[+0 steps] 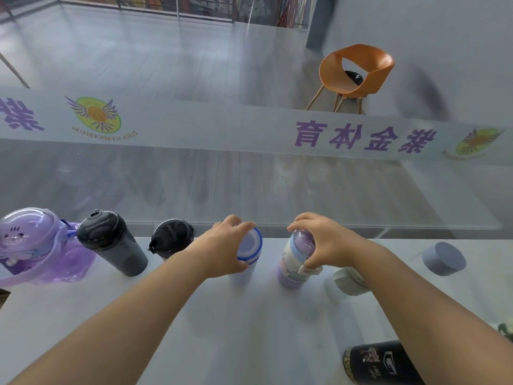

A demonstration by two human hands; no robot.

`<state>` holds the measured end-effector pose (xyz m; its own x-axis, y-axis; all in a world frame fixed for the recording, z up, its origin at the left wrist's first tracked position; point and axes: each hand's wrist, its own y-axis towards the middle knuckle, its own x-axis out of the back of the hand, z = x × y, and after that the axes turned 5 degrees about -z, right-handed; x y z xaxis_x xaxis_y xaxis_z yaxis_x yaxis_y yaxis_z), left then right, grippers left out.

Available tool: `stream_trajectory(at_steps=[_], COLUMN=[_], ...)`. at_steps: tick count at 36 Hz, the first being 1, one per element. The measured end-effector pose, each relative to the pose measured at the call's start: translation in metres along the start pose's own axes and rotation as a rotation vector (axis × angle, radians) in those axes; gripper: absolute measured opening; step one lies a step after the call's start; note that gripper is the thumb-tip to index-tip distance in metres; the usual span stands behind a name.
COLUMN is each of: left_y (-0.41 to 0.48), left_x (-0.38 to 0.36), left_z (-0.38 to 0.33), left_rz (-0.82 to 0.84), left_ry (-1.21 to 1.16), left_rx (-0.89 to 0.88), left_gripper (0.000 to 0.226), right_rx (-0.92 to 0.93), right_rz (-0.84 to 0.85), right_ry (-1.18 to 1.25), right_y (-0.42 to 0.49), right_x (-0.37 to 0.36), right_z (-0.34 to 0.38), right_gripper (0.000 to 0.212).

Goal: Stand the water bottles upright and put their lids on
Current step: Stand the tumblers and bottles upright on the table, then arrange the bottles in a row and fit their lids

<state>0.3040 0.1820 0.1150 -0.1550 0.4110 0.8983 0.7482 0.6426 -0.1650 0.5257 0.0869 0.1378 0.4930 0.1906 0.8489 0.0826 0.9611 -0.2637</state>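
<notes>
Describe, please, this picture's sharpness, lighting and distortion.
Head view: soft blur, strongest around the orange chair; wide-angle bending curves the banner; diffuse light, faint shadows on the table; left hand on the blue-rimmed bottle and right hand on the lilac bottle read clearly.

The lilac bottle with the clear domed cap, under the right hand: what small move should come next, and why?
Probably a twist of the clear domed cap to seat it: the right hand curls round it, and the lilac plastic bottle stands upright on the white table. Whether the cap is tight cannot be seen.
</notes>
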Motion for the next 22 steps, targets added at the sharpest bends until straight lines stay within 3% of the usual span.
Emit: stream_trajectory(at_steps=[11,17,22], left_y=[0.000,-0.007,-0.018], left_x=[0.001,0.010,0.028], left_z=[-0.004,-0.011,-0.024], left_rz=[0.018,-0.024,-0.128], left_ry=[-0.006,0.134,0.204], left_rx=[0.021,0.002,-0.021], left_gripper=[0.080,0.082,0.056], right_rx=[0.006,-0.010,0.025], right_rz=[0.037,0.027,-0.164], right_ry=[-0.026,-0.104,-0.088], right_y=[0.002,-0.004,-0.025], right_x=[0.002,0.008,0.037], right_z=[-0.001,0.009,0.018], right_gripper=[0.079,0.096,0.074])
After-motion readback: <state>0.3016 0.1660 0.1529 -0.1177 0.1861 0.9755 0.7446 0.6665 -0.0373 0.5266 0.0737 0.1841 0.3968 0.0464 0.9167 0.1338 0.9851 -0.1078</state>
